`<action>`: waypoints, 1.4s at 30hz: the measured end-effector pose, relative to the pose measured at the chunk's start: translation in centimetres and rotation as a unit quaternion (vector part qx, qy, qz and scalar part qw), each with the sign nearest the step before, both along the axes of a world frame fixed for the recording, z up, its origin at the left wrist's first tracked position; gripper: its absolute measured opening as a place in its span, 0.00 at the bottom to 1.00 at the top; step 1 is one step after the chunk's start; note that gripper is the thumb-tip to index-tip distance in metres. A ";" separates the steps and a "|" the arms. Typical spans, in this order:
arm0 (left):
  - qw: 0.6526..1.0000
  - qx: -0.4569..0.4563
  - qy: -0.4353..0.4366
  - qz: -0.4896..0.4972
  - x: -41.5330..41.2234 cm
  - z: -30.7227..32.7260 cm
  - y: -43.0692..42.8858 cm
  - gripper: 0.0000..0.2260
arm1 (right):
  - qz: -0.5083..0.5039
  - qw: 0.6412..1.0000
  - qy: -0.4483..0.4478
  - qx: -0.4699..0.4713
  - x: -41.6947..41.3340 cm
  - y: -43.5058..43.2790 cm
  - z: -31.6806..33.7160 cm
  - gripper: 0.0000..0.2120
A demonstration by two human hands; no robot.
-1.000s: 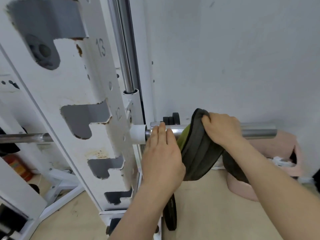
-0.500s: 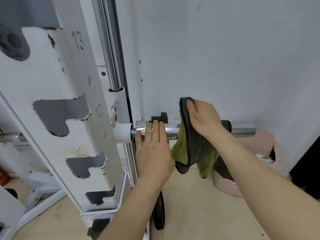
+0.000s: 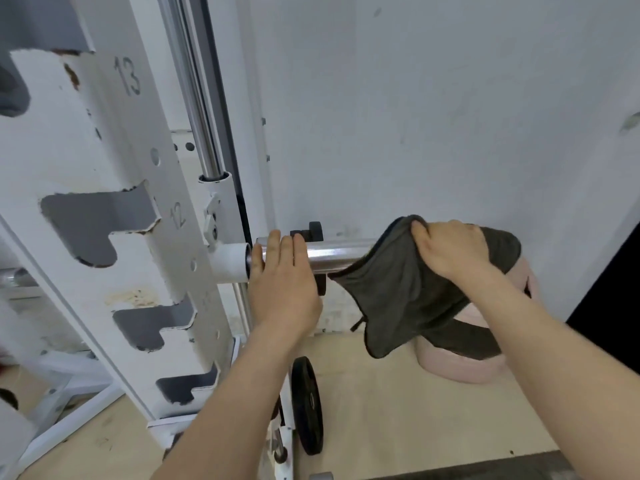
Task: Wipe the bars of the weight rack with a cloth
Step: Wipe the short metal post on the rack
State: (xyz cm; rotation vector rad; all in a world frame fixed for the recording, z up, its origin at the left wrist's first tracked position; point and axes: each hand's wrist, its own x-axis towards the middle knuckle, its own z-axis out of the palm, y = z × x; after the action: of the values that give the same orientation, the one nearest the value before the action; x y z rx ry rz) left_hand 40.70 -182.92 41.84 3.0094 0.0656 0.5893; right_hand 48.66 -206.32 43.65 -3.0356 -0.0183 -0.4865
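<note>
A chrome horizontal bar [image 3: 337,255] sticks out to the right from the white weight rack [image 3: 114,188]. My left hand [image 3: 282,285] rests on the bar's inner end beside the white collar, its fingers lying straight over the top. A dark grey cloth [image 3: 405,292] is draped over the bar's outer end and hides it. My right hand [image 3: 446,249] grips the cloth on top of the bar, with its fingers curled into the fabric.
A vertical chrome guide rod [image 3: 194,88] runs up the rack near the numbers 12 and 13. A black weight plate [image 3: 307,405] stands on the floor below the bar. A pink round object [image 3: 467,362] sits against the white wall on the right.
My right hand has slid the cloth outward along the bar to its far end, exposing more chrome. The cloth's green side no longer shows. My left hand stays on the bar's inner end.
</note>
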 end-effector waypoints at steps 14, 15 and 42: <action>0.989 -0.132 -0.053 -0.043 -2.9 -0.5 0.1 0.30 | 0.265 0.963 0.040 0.040 0.0 14.3 0.6 0.24; 0.987 -0.140 -0.073 -0.035 -2.7 -0.3 -0.3 0.27 | 0.253 0.967 0.026 0.030 0.1 12.4 0.5 0.26; 0.997 -0.065 -0.024 -0.026 -1.6 0.3 -0.9 0.32 | -0.004 0.169 -0.091 0.981 -0.6 7.2 -5.5 0.24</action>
State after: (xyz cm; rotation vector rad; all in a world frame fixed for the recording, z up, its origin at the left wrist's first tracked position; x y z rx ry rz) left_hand 39.09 -183.83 42.16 2.8614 0.0226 0.6276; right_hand 48.04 -199.14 38.19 -0.2415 0.3134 -0.2472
